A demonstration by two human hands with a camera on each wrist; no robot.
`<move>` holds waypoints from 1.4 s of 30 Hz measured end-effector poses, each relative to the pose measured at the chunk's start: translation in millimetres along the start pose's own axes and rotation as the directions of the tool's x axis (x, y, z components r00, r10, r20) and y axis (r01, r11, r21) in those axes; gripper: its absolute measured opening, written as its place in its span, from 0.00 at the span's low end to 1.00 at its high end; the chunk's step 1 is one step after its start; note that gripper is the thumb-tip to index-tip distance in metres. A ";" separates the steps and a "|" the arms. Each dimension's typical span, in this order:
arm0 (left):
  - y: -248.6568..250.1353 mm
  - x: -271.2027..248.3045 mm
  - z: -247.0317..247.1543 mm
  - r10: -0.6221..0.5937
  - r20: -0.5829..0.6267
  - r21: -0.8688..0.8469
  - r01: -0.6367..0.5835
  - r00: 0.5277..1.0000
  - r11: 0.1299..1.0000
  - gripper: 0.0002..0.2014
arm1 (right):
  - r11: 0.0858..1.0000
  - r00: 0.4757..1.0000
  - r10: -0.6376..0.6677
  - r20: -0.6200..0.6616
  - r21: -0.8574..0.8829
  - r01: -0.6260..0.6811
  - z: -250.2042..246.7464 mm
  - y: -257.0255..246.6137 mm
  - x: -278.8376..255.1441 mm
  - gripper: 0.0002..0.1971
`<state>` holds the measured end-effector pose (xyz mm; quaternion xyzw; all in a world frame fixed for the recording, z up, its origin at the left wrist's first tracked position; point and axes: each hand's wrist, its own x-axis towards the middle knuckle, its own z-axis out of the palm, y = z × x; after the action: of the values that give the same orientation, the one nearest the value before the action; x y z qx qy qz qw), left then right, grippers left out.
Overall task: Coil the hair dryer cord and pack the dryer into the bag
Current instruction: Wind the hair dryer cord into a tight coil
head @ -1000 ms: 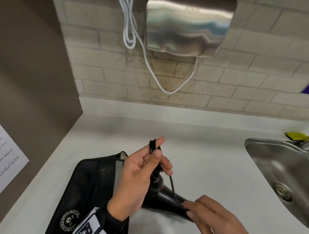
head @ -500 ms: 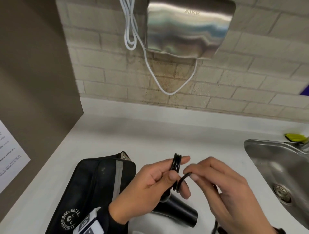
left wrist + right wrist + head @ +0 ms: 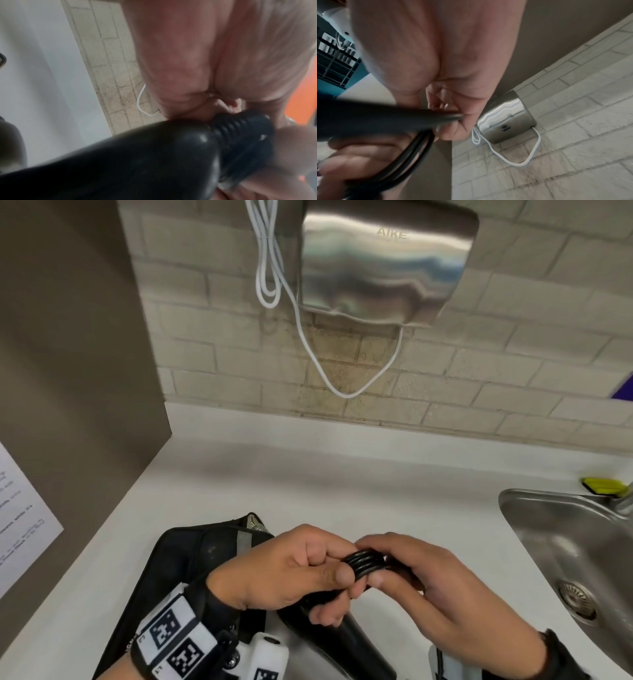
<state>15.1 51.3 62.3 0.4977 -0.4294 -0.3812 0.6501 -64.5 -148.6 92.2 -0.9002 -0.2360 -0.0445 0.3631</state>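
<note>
My left hand (image 3: 284, 571) pinches the springy coiled cord (image 3: 363, 563) above the near counter; my right hand (image 3: 421, 583) curls round it. The dryer (image 3: 356, 648) is rigid, probably slick: grip its handle. The bag (image 3: 191, 570) lies left.

The hair dryer (image 3: 346, 642) runs off the bottom edge of the head view, its handle covered by the left hand (image 3: 287, 573), so its far end is unseen. The cord (image 3: 364, 563) shows only as a few loops between the fingers; the rest, plug included, is hidden under the right hand (image 3: 431, 587). The bag (image 3: 191, 570) is partly covered by the left wrist, and its opening appears unreadable. Both wrist views are blurred.
</note>
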 end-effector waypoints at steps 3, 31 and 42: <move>3.0 2.0 -0.4 -0.020 0.005 -0.005 0.020 1.000 1.000 0.13 | 0.999 0.998 0.034 -0.051 0.007 -0.034 8.5 1.0 -1.5 0.06; 0.9 -8.0 22.9 0.068 -0.187 0.800 0.112 0.980 0.589 0.08 | 0.959 0.888 -0.224 -0.402 -0.252 0.128 -9.1 -15.1 1.3 0.02; -5.3 -12.9 17.6 0.211 -0.290 0.724 0.070 0.934 0.686 0.13 | 0.850 0.925 0.233 -0.301 0.525 -0.043 27.6 18.0 9.0 0.19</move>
<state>-6.2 56.5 57.2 0.7555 -0.4409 -0.0601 0.4808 -50.8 -137.6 62.8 -0.7641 -0.1038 -0.1149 0.6262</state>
